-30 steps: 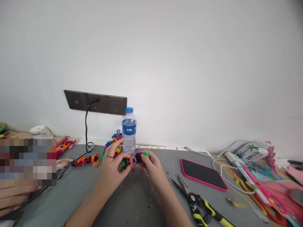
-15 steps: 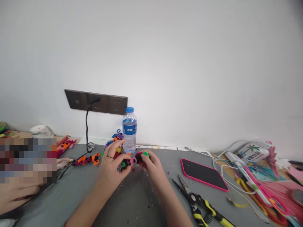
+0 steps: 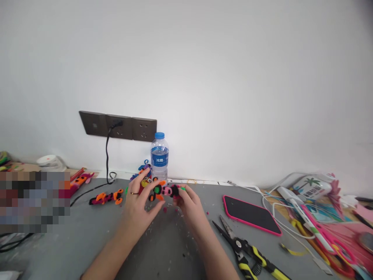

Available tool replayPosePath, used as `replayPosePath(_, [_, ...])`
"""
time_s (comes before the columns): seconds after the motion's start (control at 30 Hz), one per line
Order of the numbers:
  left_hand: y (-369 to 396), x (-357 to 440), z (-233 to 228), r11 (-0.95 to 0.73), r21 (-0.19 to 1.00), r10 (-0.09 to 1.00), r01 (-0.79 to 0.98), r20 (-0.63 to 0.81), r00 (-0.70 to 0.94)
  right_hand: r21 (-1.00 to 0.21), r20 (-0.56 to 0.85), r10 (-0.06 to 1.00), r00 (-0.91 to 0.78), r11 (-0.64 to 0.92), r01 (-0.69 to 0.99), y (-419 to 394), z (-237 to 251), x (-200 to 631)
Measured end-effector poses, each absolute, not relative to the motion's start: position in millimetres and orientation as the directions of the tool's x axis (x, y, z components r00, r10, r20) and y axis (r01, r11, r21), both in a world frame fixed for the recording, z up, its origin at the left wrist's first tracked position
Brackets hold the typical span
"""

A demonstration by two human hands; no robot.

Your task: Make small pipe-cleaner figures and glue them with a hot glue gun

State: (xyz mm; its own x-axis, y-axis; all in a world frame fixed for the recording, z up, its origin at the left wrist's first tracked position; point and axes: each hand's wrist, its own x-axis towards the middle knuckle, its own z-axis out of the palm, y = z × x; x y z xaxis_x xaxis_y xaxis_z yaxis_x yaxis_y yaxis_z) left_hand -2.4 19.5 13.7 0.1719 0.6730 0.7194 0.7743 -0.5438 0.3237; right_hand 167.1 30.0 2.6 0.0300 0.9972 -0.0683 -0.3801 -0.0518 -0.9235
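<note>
A small fuzzy pipe-cleaner figure (image 3: pixel 166 190), pink with black spots and bits of green and orange, is held above the grey mat (image 3: pixel 163 249). My right hand (image 3: pixel 189 200) pinches its right end between thumb and fingers. My left hand (image 3: pixel 141 198), with a ring on one finger, is at the figure's left end, its thumb and fingers spread apart around it. Whether the left fingertips touch the orange parts I cannot tell. Behind the left hand are more colourful fuzzy pieces, partly hidden. An orange and magenta fuzzy figure (image 3: pixel 106 197) lies to its left.
A water bottle (image 3: pixel 159 159) stands by the wall behind my hands. To the right lie pliers-like cutters (image 3: pixel 239 245), a pink-edged phone (image 3: pixel 252 215), white cables and pink-handled scissors (image 3: pixel 344 251). A black cord (image 3: pixel 107 155) hangs from the wall socket. A blurred-out patch covers the left.
My left thumb and fingers have come off the figure and spread apart. The figure has turned, showing orange parts at its left end. Another person's hand at the left has gone from view.
</note>
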Motion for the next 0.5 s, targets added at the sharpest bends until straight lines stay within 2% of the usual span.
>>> replayPosePath(0.2, [20.0,-1.6,9.5,-0.486,0.416,0.722,0.768,0.686,0.085,-0.847,-0.085,0.996,0.035,-0.053,-0.529,27.0,9.6,168.9])
replayPosePath(0.5, [22.4,-2.7,7.0,-0.561,0.337,0.656,0.756,0.739,0.158,-0.817,-0.051,0.998,-0.028,-0.058,-0.574,24.4,16.0,170.3])
